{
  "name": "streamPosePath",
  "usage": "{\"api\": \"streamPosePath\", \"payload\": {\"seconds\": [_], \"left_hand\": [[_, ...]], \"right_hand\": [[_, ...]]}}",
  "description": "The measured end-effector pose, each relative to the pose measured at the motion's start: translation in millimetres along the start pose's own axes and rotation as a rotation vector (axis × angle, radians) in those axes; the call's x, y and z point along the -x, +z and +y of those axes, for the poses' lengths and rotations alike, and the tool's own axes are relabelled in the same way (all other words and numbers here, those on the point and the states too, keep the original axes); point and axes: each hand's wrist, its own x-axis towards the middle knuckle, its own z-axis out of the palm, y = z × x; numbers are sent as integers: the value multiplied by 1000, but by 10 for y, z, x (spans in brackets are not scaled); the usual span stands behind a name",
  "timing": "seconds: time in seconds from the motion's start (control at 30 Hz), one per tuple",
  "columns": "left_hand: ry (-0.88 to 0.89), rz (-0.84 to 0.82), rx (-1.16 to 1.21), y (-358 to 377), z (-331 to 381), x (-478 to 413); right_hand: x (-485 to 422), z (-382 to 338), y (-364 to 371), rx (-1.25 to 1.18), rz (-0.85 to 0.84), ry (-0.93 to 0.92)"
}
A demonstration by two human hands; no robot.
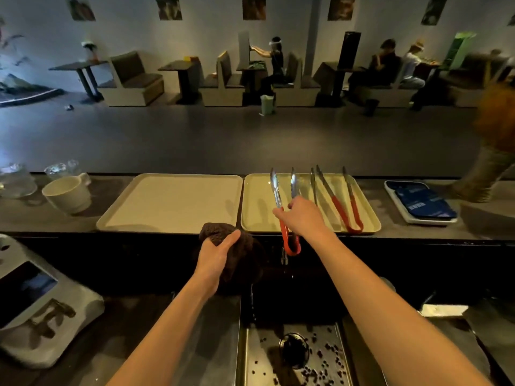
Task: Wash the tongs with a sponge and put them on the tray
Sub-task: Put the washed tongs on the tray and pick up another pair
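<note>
Right hand (302, 218) grips tongs (284, 232) over tray (259, 207); left hand (216, 254) clutches sponge (215, 230).

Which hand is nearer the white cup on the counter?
Left. The left hand, gripping the brown sponge, is right of the white cup and lower in view; the right hand, holding the tongs at the right tray, is farther right.
</note>
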Motion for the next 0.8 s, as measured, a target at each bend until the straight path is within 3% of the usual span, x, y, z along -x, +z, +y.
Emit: {"api": "streamPosePath", "payload": {"seconds": [0.37, 0.53, 0.67, 0.8], "left_hand": [[-34, 99, 47, 133, 2, -158], [-26, 118, 48, 128, -19, -136], [-21, 129, 35, 91, -53, -91], [-7, 131, 52, -9, -47, 11]], "right_hand": [[-771, -134, 98, 413, -76, -133], [-843, -66, 215, 476, -77, -149], [-850, -48, 314, 497, -37, -135], [-679, -117, 322, 582, 125, -125]]}}
